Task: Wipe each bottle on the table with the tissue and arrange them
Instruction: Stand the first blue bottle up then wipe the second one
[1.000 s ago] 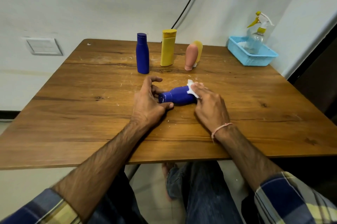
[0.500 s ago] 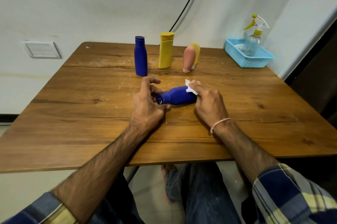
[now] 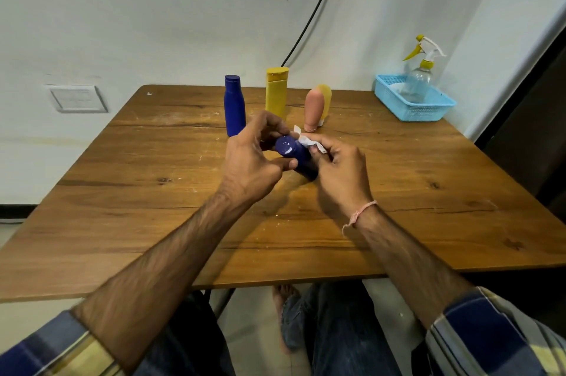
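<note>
My left hand (image 3: 249,161) grips a small dark blue bottle (image 3: 295,156) near its cap, lifted off the wooden table (image 3: 153,192) with the cap end tilted toward me. My right hand (image 3: 340,175) presses a white tissue (image 3: 306,140) against the bottle's upper side and also supports the bottle's body. Behind them stand a tall blue bottle (image 3: 234,104), a yellow bottle (image 3: 276,92), and a pink tube (image 3: 314,110) cap-down with a yellow tube (image 3: 327,97) right behind it.
A light blue basket (image 3: 413,103) sits at the table's far right corner with a clear spray bottle (image 3: 419,75) inside. A black cable runs down the wall behind the bottles. My knees are under the near table edge.
The small blue bottle lay on its side on the table; both hands have lifted it and tilted its cap toward me, with the tissue still against it.
</note>
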### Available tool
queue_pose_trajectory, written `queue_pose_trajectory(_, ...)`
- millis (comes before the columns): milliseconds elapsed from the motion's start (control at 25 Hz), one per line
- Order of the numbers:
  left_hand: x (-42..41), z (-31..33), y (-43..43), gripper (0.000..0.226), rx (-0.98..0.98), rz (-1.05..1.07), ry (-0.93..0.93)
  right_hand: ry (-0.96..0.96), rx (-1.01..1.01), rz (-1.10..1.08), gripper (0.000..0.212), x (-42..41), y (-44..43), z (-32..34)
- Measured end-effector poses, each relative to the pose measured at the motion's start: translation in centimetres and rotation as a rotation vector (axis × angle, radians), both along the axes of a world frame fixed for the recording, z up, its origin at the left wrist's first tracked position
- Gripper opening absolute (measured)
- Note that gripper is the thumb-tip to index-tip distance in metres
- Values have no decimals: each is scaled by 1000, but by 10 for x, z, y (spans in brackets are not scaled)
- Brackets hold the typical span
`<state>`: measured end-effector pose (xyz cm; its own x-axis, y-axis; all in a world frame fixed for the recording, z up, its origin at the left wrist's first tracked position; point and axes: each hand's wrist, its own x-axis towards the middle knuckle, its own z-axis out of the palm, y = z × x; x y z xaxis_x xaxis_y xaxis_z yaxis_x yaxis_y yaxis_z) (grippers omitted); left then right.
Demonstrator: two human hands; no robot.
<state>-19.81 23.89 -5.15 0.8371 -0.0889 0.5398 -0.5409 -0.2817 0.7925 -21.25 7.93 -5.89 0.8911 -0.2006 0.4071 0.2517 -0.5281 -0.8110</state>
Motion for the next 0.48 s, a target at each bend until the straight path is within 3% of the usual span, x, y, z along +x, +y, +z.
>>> queue_pose_trajectory(120,0,12,-3,50,7,16,-15,-193,8,38,34,-18,14,13)
queue_pose_trajectory(240,-2,23,-8,58,46,42,-102,-369,-315,85,51,-33,12,26)
queue_pose_trajectory(360,-3,27,-14,65,68,73,-157,-307,-647,157,52,-41,10,38)
queue_pose_trajectory(480,-5,27,-17,71,92,102,-171,-300,-751,216,52,-44,2,44)
